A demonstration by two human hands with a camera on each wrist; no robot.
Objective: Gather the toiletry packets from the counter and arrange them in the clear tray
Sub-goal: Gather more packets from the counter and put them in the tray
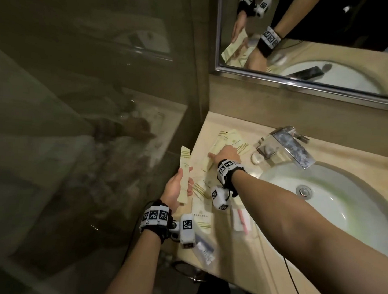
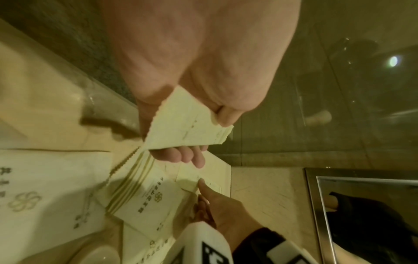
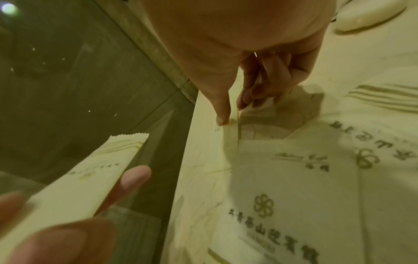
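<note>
My left hand (image 1: 180,187) grips a long cream packet (image 1: 185,166) upright, off the counter's left edge; the same packet (image 2: 187,125) shows between thumb and fingers in the left wrist view. My right hand (image 1: 222,153) reaches over several cream packets (image 1: 230,140) scattered on the beige counter (image 1: 270,259). In the right wrist view its thumb (image 3: 222,114) and curled fingers (image 3: 248,96) pinch the raised edge of a thin cream packet (image 3: 235,125) lying by the counter's edge. More printed packets (image 3: 294,178) lie flat beside it. I cannot make out the clear tray.
A white sink basin (image 1: 332,195) and chrome faucet (image 1: 287,145) fill the right side, with a small soap (image 1: 257,159) beside the faucet. Two clear sachets (image 1: 241,221) (image 1: 203,248) lie near the front edge. A glass wall (image 1: 79,121) stands left, a mirror (image 1: 302,40) behind.
</note>
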